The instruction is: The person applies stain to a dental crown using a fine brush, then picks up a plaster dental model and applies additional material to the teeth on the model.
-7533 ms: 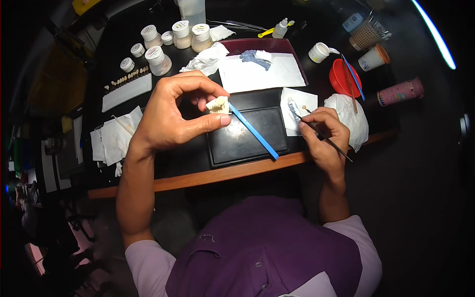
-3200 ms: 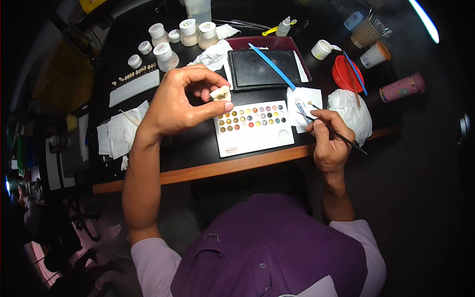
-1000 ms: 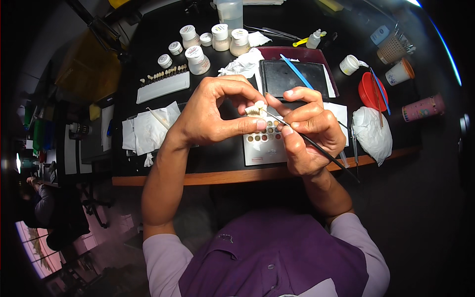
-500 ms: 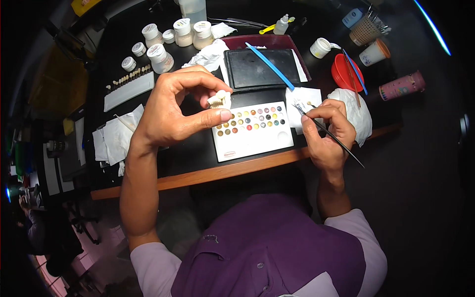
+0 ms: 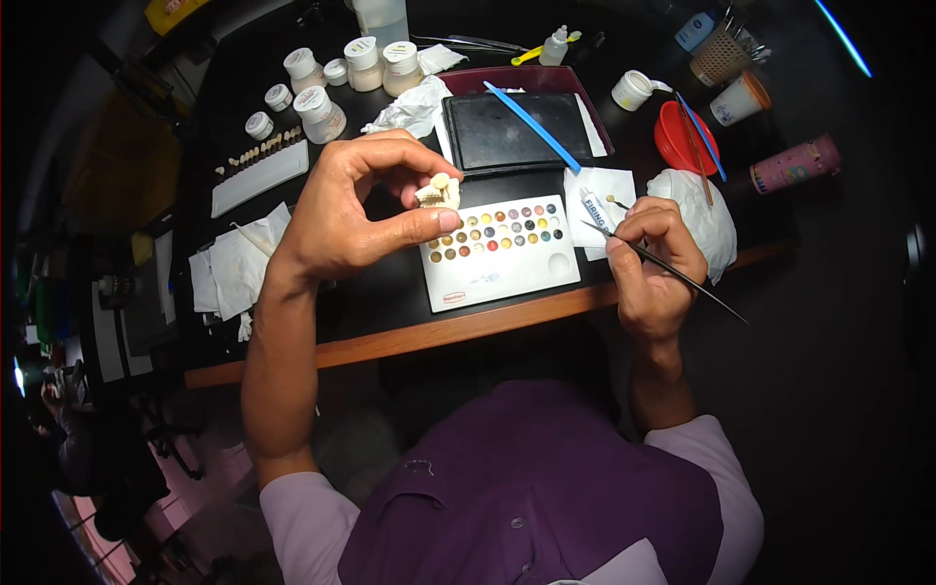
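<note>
My left hand is closed, pinching a small cream-coloured dental model between thumb and fingertips. The model is held above the upper left corner of a white palette with rows of small coloured wells. In my closed right hand is a thin dark brush, held like a pen, its fine tip pointing up and left. That tip is just right of the palette, beside a small paste tube lying on white paper. My left fingers hide part of the model.
Behind the palette lies a black flat case with a blue strip across it. Several powder jars and a shade-tab holder stand left. A red bowl, a cup and crumpled tissue sit right.
My right hand has shifted slightly right, and the brush now lies at a flatter angle. The dental model has turned a little in my left fingers, which keep their pinch.
</note>
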`<state>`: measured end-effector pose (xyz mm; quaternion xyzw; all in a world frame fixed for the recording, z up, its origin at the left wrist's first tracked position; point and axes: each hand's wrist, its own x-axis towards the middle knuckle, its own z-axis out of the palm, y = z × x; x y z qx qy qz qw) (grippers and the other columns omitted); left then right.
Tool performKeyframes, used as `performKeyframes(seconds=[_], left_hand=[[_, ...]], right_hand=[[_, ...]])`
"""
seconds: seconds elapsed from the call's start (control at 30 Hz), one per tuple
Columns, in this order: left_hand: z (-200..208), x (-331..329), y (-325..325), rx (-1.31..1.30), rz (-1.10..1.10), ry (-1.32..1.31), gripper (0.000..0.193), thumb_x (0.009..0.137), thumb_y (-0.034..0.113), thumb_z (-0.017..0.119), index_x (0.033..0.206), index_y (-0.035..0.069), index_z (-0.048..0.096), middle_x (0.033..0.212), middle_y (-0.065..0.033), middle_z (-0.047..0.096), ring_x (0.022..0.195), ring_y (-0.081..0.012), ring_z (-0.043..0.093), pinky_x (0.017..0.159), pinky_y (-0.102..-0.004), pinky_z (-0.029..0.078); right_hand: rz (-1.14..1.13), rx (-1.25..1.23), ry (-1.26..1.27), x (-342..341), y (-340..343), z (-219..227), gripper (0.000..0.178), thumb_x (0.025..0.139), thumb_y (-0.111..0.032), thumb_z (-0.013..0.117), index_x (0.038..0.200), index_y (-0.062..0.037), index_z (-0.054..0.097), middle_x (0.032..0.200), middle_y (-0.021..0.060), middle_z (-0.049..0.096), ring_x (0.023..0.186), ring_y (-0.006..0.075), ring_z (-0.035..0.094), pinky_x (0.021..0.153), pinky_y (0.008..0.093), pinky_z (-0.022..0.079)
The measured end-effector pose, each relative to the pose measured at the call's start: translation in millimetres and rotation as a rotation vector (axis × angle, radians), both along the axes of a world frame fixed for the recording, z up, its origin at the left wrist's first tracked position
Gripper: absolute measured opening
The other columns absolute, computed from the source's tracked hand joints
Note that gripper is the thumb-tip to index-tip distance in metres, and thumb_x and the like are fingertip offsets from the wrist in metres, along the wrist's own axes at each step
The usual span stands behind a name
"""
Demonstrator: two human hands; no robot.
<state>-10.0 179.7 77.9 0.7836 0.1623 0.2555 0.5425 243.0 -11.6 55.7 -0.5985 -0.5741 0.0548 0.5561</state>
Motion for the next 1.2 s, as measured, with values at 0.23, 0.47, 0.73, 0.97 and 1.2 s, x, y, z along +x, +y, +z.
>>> performKeyframes(seconds=[0.23,0.47,0.73,0.97,1.2], left_hand=[[4,-4,1,-0.066,-0.063,-0.006,0.039,0.076,0.016,0.082,0.109,-0.003,0.075,0.105,-0.0116,0.070,0.098,-0.0176,0.063,0.090,-0.0323,0.047],[2,-4,3,-0.054,-0.110,-0.063,0.038,0.076,0.012,0.080,0.110,-0.004,0.074,0.106,-0.0130,0.069,0.102,-0.0209,0.064,0.096,-0.0351,0.047],[3,-4,3,-0.004,-0.100,-0.042,0.038,0.075,0.014,0.083,0.108,-0.003,0.075,0.107,-0.0144,0.071,0.102,-0.0217,0.065,0.094,-0.0347,0.048],[3,-4,4,0.018,-0.100,-0.042,0.038,0.075,0.014,0.083,0.107,-0.003,0.075,0.106,-0.0145,0.071,0.101,-0.0217,0.065,0.093,-0.0344,0.048],[4,-3,2,0.007,-0.095,-0.051,0.037,0.075,0.014,0.083,0.107,-0.003,0.075,0.105,-0.0144,0.071,0.101,-0.0220,0.066,0.094,-0.0344,0.049]], right_hand=[[0.541,0.320,0.423,-52,49,10,0.016,0.082,0.011,0.066,0.094,0.0022,0.061,0.086,0.0140,0.066,0.117,0.0306,0.061,0.101,0.0468,0.055],[0.625,0.440,0.478,-67,80,-3,0.015,0.082,0.011,0.067,0.091,0.0003,0.061,0.085,0.0112,0.067,0.116,0.0345,0.062,0.097,0.0461,0.058],[0.634,0.440,0.508,-69,83,-4,0.013,0.081,0.012,0.065,0.089,0.0019,0.061,0.083,0.0118,0.066,0.115,0.0345,0.062,0.098,0.0476,0.060],[0.605,0.425,0.472,-68,83,-3,0.012,0.080,0.011,0.066,0.087,0.0019,0.061,0.081,0.0116,0.066,0.111,0.0346,0.064,0.095,0.0457,0.061],[0.618,0.425,0.456,-66,84,-5,0.013,0.079,0.012,0.065,0.086,0.0018,0.061,0.081,0.0116,0.066,0.111,0.0345,0.064,0.094,0.0461,0.061]])
